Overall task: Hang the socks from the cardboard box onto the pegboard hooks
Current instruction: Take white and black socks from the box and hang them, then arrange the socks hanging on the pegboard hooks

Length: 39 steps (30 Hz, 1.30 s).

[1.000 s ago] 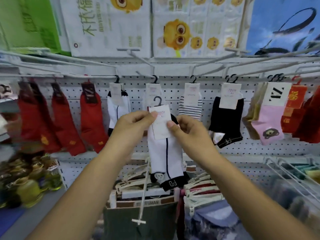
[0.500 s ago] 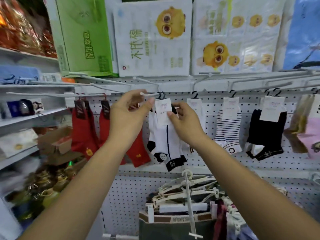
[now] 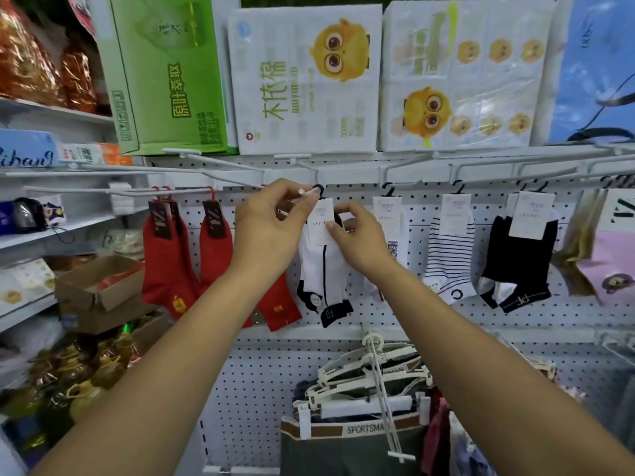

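Observation:
A white sock pair (image 3: pixel 321 269) with black trim and a white paper tag hangs in front of the pegboard (image 3: pixel 412 317). Its small black hanger loop sits on the tip of a white pegboard hook (image 3: pixel 309 192). My left hand (image 3: pixel 271 228) pinches the hook's tip beside the loop. My right hand (image 3: pixel 357 235) grips the sock's tag from the right. A cardboard box (image 3: pixel 99 286) stands open on the shelf at the left, with something red inside.
Red socks (image 3: pixel 175 266) hang to the left, striped (image 3: pixel 450 255), black (image 3: pixel 515 262) and pink (image 3: pixel 615 266) socks to the right. Long bare hooks jut out above. Tissue packs (image 3: pixel 302 80) sit on the top shelf. Clip hangers with shorts (image 3: pixel 360 400) hang below.
Both hands lifted the white sock up and left to the hook. Its hanger loop now sits on the hook's tip, and my view has swung left.

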### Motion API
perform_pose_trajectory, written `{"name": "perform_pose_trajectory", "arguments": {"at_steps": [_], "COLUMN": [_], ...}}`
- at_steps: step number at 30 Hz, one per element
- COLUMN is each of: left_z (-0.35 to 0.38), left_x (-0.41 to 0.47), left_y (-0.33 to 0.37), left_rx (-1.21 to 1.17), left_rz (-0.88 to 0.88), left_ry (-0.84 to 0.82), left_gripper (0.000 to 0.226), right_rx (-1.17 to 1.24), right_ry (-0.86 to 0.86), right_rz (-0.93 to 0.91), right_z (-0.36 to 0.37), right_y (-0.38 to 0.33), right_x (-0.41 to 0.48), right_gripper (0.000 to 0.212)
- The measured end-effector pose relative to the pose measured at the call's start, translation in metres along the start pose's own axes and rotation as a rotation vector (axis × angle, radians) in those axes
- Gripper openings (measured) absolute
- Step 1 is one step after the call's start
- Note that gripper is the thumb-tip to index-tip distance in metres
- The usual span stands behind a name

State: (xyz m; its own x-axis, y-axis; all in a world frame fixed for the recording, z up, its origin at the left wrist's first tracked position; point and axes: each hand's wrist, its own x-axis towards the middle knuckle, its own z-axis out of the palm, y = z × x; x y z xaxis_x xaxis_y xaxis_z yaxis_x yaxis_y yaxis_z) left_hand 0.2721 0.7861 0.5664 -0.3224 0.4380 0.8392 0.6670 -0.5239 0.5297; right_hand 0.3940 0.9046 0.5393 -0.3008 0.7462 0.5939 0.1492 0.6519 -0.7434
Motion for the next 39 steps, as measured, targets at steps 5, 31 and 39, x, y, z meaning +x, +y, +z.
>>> {"name": "perform_pose_trajectory", "arguments": {"at_steps": [5,31,39], "left_z": [-0.001,-0.103,-0.213], "left_x": [-0.002,-0.339,-0.498], "left_y": [0.003,0.086,0.121], "left_rx": [0.034,0.449,0.649], "left_rz": [-0.007,-0.593,-1.004], "left_ry": [-0.011,-0.181,-0.217], "left_gripper": [0.012,0.043,0.045], "right_rx": [0.073,0.112,0.197], "right_ry": [-0.029,-0.389,-0.703], "right_rz": [0.050,0.157,0.466], "right_z": [0.004,-0.031,0.041], "right_y": [0.002,0.014,0.021], "right_x": [0.000,-0.337,-0.508], "right_gripper": [0.011,0.043,0.039]}}
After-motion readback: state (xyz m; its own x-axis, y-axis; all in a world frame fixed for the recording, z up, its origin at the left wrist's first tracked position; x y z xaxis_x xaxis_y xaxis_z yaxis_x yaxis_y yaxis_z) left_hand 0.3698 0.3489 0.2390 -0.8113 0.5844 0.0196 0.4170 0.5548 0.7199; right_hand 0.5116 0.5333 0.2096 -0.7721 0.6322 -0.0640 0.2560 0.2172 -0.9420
